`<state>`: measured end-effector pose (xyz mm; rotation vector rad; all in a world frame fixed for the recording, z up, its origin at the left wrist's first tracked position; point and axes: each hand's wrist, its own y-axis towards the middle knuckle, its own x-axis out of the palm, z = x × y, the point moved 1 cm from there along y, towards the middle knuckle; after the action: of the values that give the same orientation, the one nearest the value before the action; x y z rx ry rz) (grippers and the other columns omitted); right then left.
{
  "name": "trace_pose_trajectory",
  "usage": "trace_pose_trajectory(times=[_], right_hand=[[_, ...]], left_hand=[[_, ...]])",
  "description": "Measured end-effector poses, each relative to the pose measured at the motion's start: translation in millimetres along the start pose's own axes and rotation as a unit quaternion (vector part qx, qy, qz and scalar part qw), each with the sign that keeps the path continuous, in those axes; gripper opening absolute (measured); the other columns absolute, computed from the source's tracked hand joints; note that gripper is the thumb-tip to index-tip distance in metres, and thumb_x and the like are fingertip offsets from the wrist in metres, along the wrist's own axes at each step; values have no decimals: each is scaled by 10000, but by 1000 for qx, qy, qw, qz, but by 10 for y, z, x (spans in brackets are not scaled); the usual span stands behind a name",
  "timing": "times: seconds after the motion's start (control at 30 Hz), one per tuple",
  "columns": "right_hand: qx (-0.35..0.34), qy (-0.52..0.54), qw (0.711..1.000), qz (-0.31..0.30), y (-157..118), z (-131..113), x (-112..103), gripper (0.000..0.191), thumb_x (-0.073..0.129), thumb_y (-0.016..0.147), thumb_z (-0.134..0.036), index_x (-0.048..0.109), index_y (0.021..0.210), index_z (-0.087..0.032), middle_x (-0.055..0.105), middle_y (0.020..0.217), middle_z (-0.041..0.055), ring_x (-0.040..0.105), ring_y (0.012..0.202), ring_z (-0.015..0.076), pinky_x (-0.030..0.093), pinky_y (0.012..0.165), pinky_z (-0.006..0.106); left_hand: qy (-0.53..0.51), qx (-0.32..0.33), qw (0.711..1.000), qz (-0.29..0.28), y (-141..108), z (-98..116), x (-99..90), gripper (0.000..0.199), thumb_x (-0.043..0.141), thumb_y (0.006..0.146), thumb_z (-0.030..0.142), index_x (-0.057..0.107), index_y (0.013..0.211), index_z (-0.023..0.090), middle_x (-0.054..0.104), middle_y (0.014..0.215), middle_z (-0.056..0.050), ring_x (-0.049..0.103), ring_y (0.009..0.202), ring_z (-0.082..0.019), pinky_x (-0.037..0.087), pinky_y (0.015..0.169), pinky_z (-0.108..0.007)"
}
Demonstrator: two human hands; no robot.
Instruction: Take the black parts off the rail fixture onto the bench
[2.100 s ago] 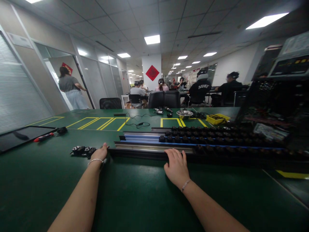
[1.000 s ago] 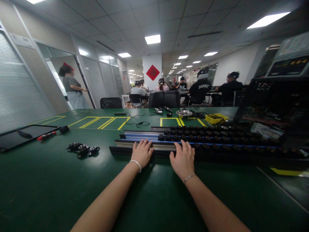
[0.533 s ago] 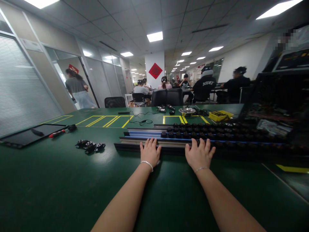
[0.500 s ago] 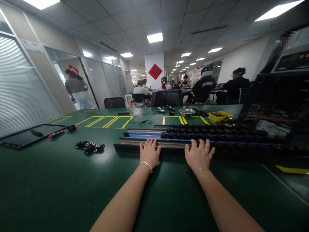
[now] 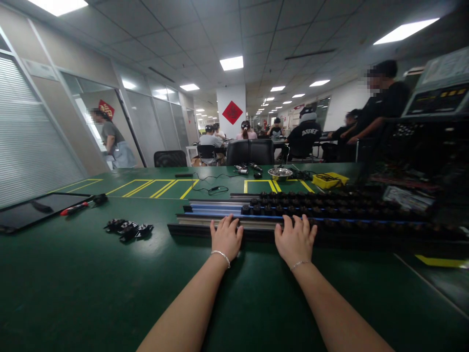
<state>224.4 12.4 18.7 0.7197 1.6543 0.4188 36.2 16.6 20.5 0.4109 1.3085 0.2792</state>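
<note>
Long black-and-silver rails (image 5: 198,230) lie side by side across the green table. Their right stretch carries rows of small black roller-like parts (image 5: 340,211), and a blue strip runs along one rail. On the nearest rails rests my left hand (image 5: 224,240), palm down, fingers apart, toward the rails' left end. My right hand (image 5: 295,239) lies a short way to its right, also palm down with fingers spread over the rails' near edge. Neither hand is wrapped round anything. Left of the rails sits a small heap of black parts (image 5: 128,230).
At left lie a dark flat panel (image 5: 44,208) and a red-and-black tool (image 5: 75,209). Farther back are a thin black cable (image 5: 219,188), a metal bowl (image 5: 279,173) and a yellow tray (image 5: 330,180). Dark equipment (image 5: 421,151) rises at right. Several people are in the background.
The view has shifted slightly. Both hands still rest on the rails, the right a little closer to the left. A person at back right now stands in fuller view; another at the left doorway has moved.
</note>
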Motion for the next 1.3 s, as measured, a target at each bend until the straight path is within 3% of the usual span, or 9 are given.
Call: trace_pose_trajectory(times=[0.4,1.3], right_hand=[[3,14,1000,-23,9,-17,-44,385,378,860,-322,559,1162,-165,537,1197,128,462,1082,279,156,1025,566],[-15,41,998,-47,12,-37,-56,358,397,858,-301,568,1154,-195,558,1207,92,499,1048,276,133,1029,593]], left_hand=[[-14,-2,1000,4,5,11,-21,422,279,902,447,594,1146,309,496,1344,-19,424,1225,-229,149,1081,-535],[-18,-8,1000,22,4,24,-16,368,333,896,426,623,1085,302,516,1325,-10,464,1180,-216,154,1074,-518]])
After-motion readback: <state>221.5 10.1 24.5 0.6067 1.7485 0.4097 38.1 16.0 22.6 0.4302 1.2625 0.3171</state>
